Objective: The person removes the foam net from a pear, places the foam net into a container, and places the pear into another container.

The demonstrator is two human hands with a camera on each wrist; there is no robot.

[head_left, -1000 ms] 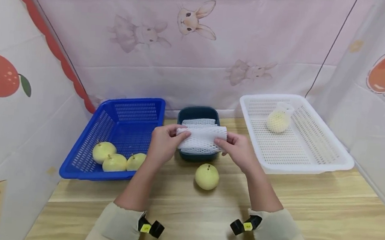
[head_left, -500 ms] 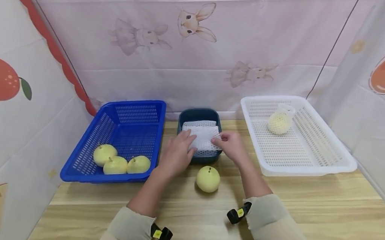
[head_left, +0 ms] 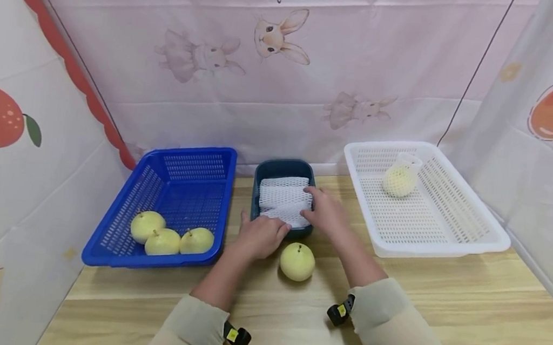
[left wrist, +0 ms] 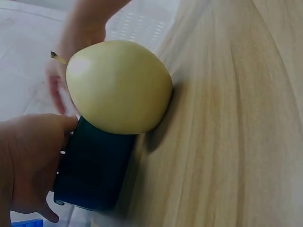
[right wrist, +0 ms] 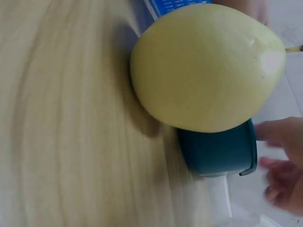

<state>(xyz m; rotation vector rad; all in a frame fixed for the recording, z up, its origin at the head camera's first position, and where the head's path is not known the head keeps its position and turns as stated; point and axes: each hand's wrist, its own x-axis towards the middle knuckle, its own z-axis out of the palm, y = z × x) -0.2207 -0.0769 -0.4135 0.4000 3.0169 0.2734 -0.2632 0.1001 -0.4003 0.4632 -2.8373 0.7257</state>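
A dark green container holds white foam fruit nets, one lying across its near half. My left hand is at the container's near rim, its fingers reaching over the nets; their tips are partly hidden. On the right side, my right hand has finger and thumb spread apart at the nets' edge. Right in front of the container a pale yellow pear sits on the table, touched by neither hand. This pear fills much of the left wrist view and blocks part of the container.
At the left is a blue basket with several pears at its near end. A white basket stands to the right, with one netted pear inside. Fabric walls enclose the wooden table.
The net that both hands held stretched above the container has come down onto its near half. My left hand has lowered toward the near rim; the right hand's grip on the net has loosened.
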